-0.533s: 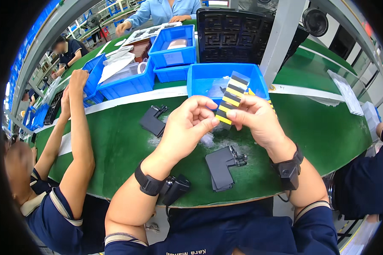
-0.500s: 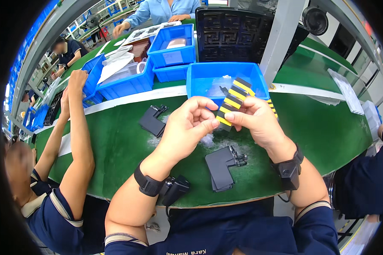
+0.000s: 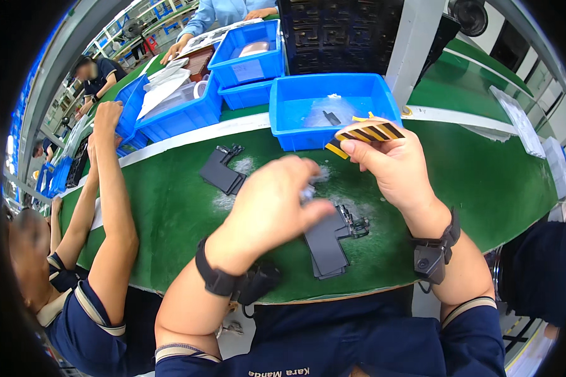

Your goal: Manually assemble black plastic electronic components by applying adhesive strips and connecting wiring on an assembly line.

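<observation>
My right hand pinches a black-and-yellow striped strip between thumb and fingers, just over the front rim of a blue bin. The strip looks bent. My left hand hovers over the table, blurred by motion, its thumb spread from the fingers and nothing visible in it. Close to that thumb lies a stack of black L-shaped parts with small fittings at one end. Farther left is a similar black stack. Part of the table between them is hidden by my left hand.
Another blue bin with white and clear items stands at the back left, beside stacked blue bins. A grey post rises behind the table. On my left a co-worker's arm reaches across the green table.
My left hand has left the striped strip and moved down toward the near black stack. The strip, now only in my right hand, has turned flatter and moved slightly right. The view has shifted slightly.
</observation>
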Action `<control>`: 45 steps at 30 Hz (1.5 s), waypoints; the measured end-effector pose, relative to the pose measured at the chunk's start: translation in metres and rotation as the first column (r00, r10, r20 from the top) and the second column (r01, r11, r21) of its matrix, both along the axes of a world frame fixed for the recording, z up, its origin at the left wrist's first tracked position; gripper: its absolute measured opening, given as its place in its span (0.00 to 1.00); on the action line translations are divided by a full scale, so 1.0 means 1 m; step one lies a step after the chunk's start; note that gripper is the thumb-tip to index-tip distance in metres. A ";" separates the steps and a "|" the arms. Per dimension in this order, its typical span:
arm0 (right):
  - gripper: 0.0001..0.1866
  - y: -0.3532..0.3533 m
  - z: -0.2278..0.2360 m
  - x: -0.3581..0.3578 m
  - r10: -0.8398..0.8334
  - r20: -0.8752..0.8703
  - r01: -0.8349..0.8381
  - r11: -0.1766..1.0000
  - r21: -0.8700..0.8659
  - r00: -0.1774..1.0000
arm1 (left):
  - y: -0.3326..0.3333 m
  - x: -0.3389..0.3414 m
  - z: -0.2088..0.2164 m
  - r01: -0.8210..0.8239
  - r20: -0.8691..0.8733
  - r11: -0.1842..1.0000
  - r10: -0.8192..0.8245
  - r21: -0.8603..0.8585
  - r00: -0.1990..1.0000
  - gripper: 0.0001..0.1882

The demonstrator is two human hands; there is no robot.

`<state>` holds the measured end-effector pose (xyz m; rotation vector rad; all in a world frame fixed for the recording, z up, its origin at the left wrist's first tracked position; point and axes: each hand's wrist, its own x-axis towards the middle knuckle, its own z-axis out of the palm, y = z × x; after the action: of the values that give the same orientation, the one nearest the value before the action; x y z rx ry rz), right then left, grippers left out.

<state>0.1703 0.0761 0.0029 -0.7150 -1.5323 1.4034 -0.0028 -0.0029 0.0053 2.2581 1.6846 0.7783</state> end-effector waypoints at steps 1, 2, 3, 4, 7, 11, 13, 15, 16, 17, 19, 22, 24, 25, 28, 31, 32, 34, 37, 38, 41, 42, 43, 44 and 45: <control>0.08 0.000 -0.002 -0.001 -0.025 0.024 0.023 0.997 0.074 0.999 | -0.009 0.007 0.004 0.109 -0.086 0.994 -0.108 0.010 0.990 0.33; 0.08 0.001 -0.002 -0.002 -0.042 0.047 0.034 0.988 0.150 0.998 | -0.019 0.015 0.010 0.155 -0.154 0.986 -0.163 -0.063 0.974 0.37; 0.10 0.002 -0.004 -0.001 -0.029 0.085 0.017 0.990 0.142 0.996 | -0.025 0.019 0.004 0.179 -0.168 0.982 -0.186 -0.057 0.968 0.38; 0.10 0.002 -0.005 -0.001 -0.031 0.085 0.019 0.990 0.139 0.996 | -0.029 0.022 0.001 0.203 -0.182 0.978 -0.209 -0.051 0.961 0.39; 0.08 -0.004 0.004 -0.001 -0.146 0.204 0.051 0.909 0.413 0.968 | -0.028 0.022 0.001 0.167 -0.149 0.984 -0.157 0.059 0.976 0.35; 0.08 -0.016 0.004 -0.002 -0.117 0.101 0.085 0.956 0.281 0.988 | -0.016 0.010 0.005 0.098 0.428 0.965 0.017 -0.245 0.904 0.18; 0.08 -0.022 0.000 -0.003 -0.113 0.099 0.074 0.939 0.335 0.989 | -0.010 0.010 -0.010 0.085 0.718 0.960 0.138 -0.265 0.683 0.11; 0.08 -0.021 -0.003 -0.003 -0.126 0.122 0.054 0.880 0.472 0.984 | -0.008 0.011 -0.013 0.075 0.815 0.973 0.140 -0.219 0.562 0.10; 0.08 -0.020 -0.003 -0.004 -0.124 0.124 0.051 0.880 0.473 0.985 | -0.008 0.010 -0.013 0.073 0.808 0.973 0.140 -0.220 0.573 0.10; 0.07 -0.021 -0.003 -0.006 -0.171 0.090 0.106 0.867 0.487 0.981 | -0.009 0.010 -0.012 0.072 0.800 0.972 0.139 -0.222 0.584 0.11; 0.06 -0.021 -0.002 -0.007 -0.203 0.063 0.147 0.860 0.488 0.977 | -0.009 0.009 -0.012 0.071 0.797 0.975 0.131 -0.213 0.589 0.11; 0.06 -0.020 -0.003 -0.007 -0.206 0.080 0.142 0.862 0.487 0.975 | -0.010 0.008 -0.007 0.080 0.770 0.969 0.134 -0.233 0.624 0.10; 0.06 -0.019 -0.002 -0.007 -0.207 0.094 0.134 0.858 0.496 0.974 | -0.011 0.008 -0.005 0.088 0.745 0.961 0.144 -0.263 0.652 0.11; 0.06 -0.019 -0.002 -0.007 -0.208 0.108 0.126 0.854 0.504 0.972 | -0.011 0.008 -0.005 0.077 0.730 0.962 0.146 -0.263 0.668 0.11; 0.06 -0.021 -0.003 -0.009 -0.224 0.098 0.147 0.854 0.498 0.970 | -0.011 0.008 -0.004 0.083 0.733 0.964 0.135 -0.252 0.667 0.11; 0.06 -0.019 -0.005 -0.009 -0.264 0.082 0.168 0.792 0.587 0.961 | -0.010 0.008 -0.005 0.102 0.743 0.965 0.116 -0.241 0.659 0.11; 0.06 -0.018 -0.006 -0.010 -0.263 0.082 0.167 0.793 0.586 0.961 | -0.010 0.007 -0.005 0.096 0.734 0.965 0.119 -0.244 0.669 0.11; 0.06 -0.016 -0.007 -0.011 -0.272 0.077 0.153 0.728 0.668 0.959 | -0.010 0.007 -0.005 0.089 0.732 0.962 0.135 -0.259 0.667 0.11; 0.06 -0.015 -0.010 -0.013 -0.253 0.073 0.148 0.749 0.646 0.965 | -0.010 0.008 -0.007 0.088 0.742 0.956 0.156 -0.278 0.652 0.11; 0.06 -0.016 -0.012 -0.013 -0.254 0.073 0.149 0.748 0.646 0.964 | -0.010 0.009 -0.008 0.093 0.754 0.955 0.161 -0.283 0.637 0.11; 0.06 -0.017 -0.014 -0.013 -0.229 0.111 0.132 0.825 0.549 0.967 | -0.012 0.012 -0.005 0.089 0.700 0.954 0.145 -0.286 0.699 0.12; 0.06 -0.016 -0.013 -0.013 -0.232 0.133 0.136 0.855 0.501 0.964 | -0.013 0.012 -0.005 0.088 0.699 0.954 0.145 -0.286 0.700 0.12; 0.05 -0.016 -0.012 -0.013 -0.234 0.156 0.142 0.881 0.451 0.960 | -0.013 0.012 -0.005 0.067 0.698 0.962 0.143 -0.264 0.701 0.12; 0.05 -0.013 -0.010 -0.011 -0.235 0.154 0.142 0.880 0.453 0.960 | -0.013 0.013 -0.004 0.047 0.698 0.970 0.139 -0.240 0.703 0.12; 0.06 -0.009 -0.008 -0.007 -0.220 0.199 0.063 0.807 0.588 0.955 | -0.013 0.012 -0.004 0.047 0.697 0.970 0.138 -0.239 0.704 0.12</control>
<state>0.1633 0.0675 -0.0047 -0.6258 -1.9383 0.6747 0.0095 -0.0157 0.0010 1.4478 1.3454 1.1890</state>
